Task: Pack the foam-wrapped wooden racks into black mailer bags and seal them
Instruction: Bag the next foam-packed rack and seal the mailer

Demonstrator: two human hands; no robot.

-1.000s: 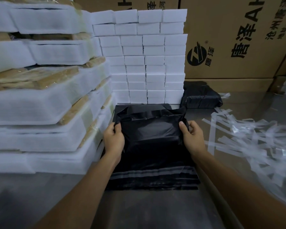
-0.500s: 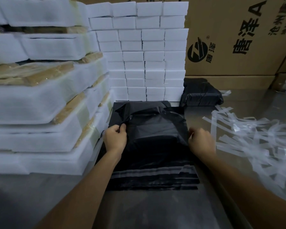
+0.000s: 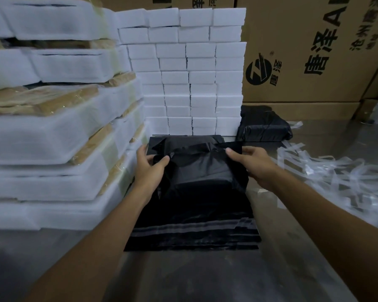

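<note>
Black mailer bag point(image 3: 202, 171) hides its contents; both hands pinch it.

Both hands work the open end of a filled black mailer bag point(image 3: 202, 171): the left hand point(image 3: 150, 167) pinches its left edge, the right hand point(image 3: 254, 163) pinches the flap. It lies on a stack of flat bags point(image 3: 192, 234), beside piled foam-wrapped racks point(image 3: 52, 131).

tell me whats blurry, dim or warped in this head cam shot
Head view: dim overall, so the black mailer bag shows few folds; the left hand and right hand on it are fairly sharp. The foam-wrapped racks at left smear with blur, as do the clear plastic strips at right. Wide-angle distortion tilts the cardboard boxes.
</note>
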